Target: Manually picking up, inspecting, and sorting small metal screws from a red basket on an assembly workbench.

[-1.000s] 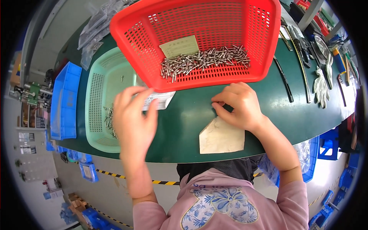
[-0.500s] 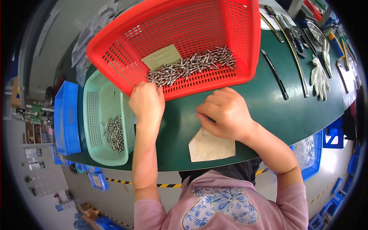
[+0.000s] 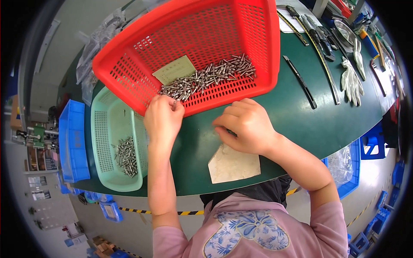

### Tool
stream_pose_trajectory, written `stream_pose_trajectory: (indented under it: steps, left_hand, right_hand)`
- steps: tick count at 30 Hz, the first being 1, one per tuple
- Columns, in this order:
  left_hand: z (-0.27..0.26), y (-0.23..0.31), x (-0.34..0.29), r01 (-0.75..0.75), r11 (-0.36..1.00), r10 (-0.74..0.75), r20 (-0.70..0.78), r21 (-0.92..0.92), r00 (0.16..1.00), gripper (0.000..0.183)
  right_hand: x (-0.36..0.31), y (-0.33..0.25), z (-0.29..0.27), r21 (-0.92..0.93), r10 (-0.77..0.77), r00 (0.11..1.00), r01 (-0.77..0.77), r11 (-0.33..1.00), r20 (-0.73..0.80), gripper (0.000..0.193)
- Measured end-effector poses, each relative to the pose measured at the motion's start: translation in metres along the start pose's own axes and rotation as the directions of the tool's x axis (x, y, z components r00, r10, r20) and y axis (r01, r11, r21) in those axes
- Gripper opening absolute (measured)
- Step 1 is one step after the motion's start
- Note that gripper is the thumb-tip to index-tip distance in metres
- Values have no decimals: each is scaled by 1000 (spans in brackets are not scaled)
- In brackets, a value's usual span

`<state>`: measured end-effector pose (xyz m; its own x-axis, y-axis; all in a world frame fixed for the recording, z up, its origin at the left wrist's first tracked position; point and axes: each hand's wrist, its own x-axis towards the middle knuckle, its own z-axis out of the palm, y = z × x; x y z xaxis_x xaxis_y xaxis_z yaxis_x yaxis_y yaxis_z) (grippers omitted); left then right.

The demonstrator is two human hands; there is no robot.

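Note:
A red perforated basket (image 3: 142, 101) stands tilted toward me, with a heap of small metal pins (image 3: 211, 77) along its lower side and a pale green paper slip (image 3: 174, 70) beside them. My left hand (image 3: 162, 118) is at its near rim, fingers pinched on what looks like one small metal pin. My right hand (image 3: 247, 124) is curled closed to the right; whatever its fingers hold is hidden. Under that hand lies a whitish piece of cloth or paper (image 3: 234, 165). On the left, a light green basket (image 3: 100, 142) contains a smaller pile of similar pins (image 3: 126, 158).
A blue bin (image 3: 73, 142) stands left of the green basket. Right on the green table (image 3: 297, 129) lie a black utility knife (image 3: 300, 81), a steel rule (image 3: 327, 71) and white gloves (image 3: 352, 84). Clear plastic bags (image 3: 97, 47) are at the back left.
My left fingers have come up slightly at the basket rim, and a metal pin shows between them. My right hand stays curled over the whitish piece. The whole view has shifted a little.

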<state>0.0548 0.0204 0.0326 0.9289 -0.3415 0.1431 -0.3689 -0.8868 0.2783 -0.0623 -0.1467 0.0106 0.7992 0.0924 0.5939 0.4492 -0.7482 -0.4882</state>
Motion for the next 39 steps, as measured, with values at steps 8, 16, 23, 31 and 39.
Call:
stream_pose_trajectory:
  steps: [8,16,23,31,39]
  left_hand:
    - [14,11,-43,447,157,270,474,-880,838,12]
    - [11,13,-48,516,77,286,514,-853,808,17]
    - [16,10,-49,545,-5,337,512,-839,791,20]
    - [22,16,-52,563,-111,318,508,-819,801,18]
    - [12,17,-32,231,349,92,279,-908,956,20]
  right_hand:
    - [7,-4,-5,68,16,993,-8,998,-119,40]
    - [7,1,-3,95,4,988,11,995,-153,33]
    - [7,1,0,129,-9,990,27,991,-141,33]
    - [8,-3,-2,97,16,985,1,995,-172,33]
    - [8,2,-10,82,38,983,-23,996,-181,30]
